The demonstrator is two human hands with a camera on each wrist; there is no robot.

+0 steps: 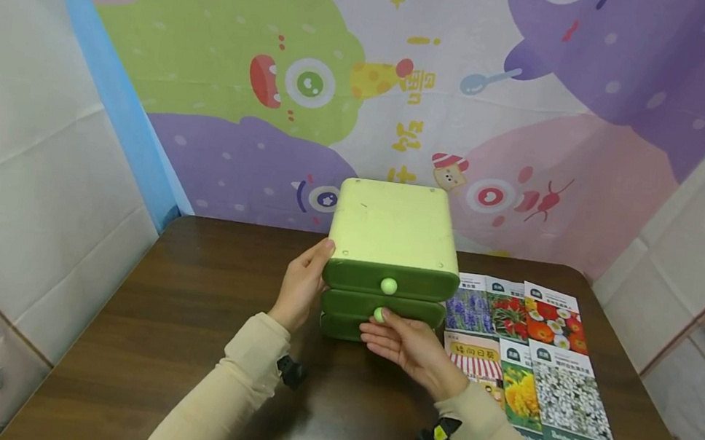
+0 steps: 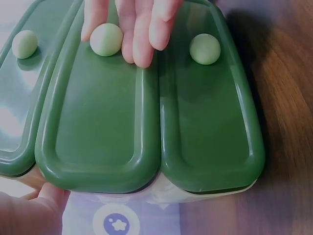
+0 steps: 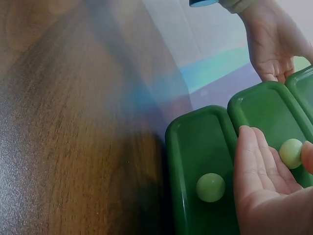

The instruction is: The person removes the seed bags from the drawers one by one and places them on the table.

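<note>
A small drawer cabinet (image 1: 398, 225) with a pale yellow-green body stands on the table, its green drawer fronts facing me. The left wrist view shows three fronts side by side: the top drawer (image 2: 22, 103), the middle drawer (image 2: 98, 112) and the bottom drawer (image 2: 210, 117), each with a round light-green knob. My right hand (image 1: 412, 348) pinches the middle knob (image 3: 291, 153) between thumb and fingers; its other fingers extend across the fronts. Against the cabinet's left side rests my left hand (image 1: 303, 284), its thumb near the upper front edge. The cabinet partly hides its fingers.
Several flower-picture packets (image 1: 575, 394) lie overlapping on the brown table (image 1: 178, 353), right of the cabinet. Behind the table hangs a cartoon-printed cloth (image 1: 234, 51). Light panels (image 1: 23, 157) stand at both sides.
</note>
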